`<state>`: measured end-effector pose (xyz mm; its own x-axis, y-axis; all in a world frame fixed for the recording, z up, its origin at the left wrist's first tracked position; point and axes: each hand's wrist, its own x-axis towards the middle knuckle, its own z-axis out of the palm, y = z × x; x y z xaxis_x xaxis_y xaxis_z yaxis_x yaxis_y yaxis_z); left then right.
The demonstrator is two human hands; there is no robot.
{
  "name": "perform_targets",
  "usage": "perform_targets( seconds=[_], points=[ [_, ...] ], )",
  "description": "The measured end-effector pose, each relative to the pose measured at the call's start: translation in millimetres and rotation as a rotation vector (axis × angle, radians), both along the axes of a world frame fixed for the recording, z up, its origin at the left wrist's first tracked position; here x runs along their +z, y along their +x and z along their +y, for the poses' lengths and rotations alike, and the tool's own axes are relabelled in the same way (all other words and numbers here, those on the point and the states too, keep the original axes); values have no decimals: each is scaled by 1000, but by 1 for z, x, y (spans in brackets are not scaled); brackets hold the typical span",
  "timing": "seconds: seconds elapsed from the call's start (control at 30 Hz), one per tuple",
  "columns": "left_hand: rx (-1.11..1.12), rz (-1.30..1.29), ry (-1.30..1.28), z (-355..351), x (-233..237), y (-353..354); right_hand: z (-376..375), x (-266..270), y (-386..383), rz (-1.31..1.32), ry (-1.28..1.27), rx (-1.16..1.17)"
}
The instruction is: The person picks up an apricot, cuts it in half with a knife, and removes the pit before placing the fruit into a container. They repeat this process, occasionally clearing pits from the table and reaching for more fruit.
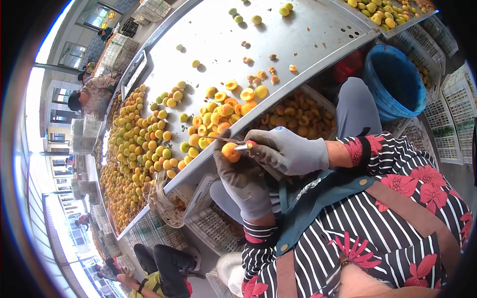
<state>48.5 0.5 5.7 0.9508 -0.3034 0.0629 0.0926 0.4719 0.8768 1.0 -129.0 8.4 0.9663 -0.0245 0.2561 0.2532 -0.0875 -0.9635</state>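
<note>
Gently steady orange fruit [230,152] in left hand [243,184], your fingertips tucked clear of edge. Hold small tool [243,147] low and short in right hand [290,151], pressing lightly so flesh stays whole; brace both hands against each other. Pose, left to right: left hand angles up from below, fingers curled round fruit, in front of bench [278,37] rim; right hand reaches in from right, wrist nearly straight, fingers pinched narrow on tool, its tip at fruit. Exact blade contact: cannot tell.
</note>
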Motion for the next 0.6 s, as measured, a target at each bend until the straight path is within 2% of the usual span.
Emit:
perform_targets(
  seconds=[0.03, 0.1, 0.13, 0.2, 0.3, 0.43, 0.5, 0.6],
  points=[
    [0, 1, 1, 2, -1, 1, 0, 0, 0, 4, -5, 16],
    [-15, -126, 208, 8, -4, 3, 1, 1, -1, 9, -10, 30],
    [-15, -126, 208, 9, -4, 2, 2, 0, -1, -12, -5, 22],
    [-86, 13, 20, 9, -3, 0, 2, 1, -1, -32, 0, 13],
    [-79, 0, 152, 16, -9, 5, 1, 4, -1, -3, -59, 2],
    [17, 39, 140, 3, -4, -6, 2, -1, 1, -17, -122, -35],
    [124, -167, 269, 2, -14, -3, 2, -3, 1, -20, -157, -54],
    [140, -254, 372, 4, -18, -1, 3, -6, 2, -9, -179, -77]
  ],
)
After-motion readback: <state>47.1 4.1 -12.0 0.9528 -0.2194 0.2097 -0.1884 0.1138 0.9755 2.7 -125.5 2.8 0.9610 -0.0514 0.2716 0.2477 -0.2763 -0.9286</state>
